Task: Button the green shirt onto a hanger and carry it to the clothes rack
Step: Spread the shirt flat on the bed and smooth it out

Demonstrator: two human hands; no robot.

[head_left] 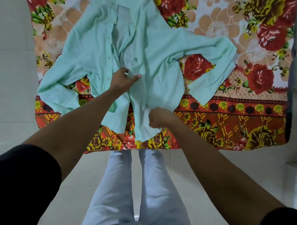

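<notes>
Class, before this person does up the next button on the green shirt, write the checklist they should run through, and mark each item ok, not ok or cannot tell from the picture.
1. Green shirt lies spread on the floral bedspread, sleeves out: ok.
2. Left hand grips the front edge at mid-shirt: ok.
3. Right hand grips the fabric near the hem: ok.
4. Front edges lined up: not ok; they gape from mid-shirt up to the collar.
5. Hanger inside the shirt: cannot tell; none shows.
6. Buttons already fastened: cannot tell; the row of small buttons is on the open left panel, and the lower edges are too rumpled to judge.
</notes>
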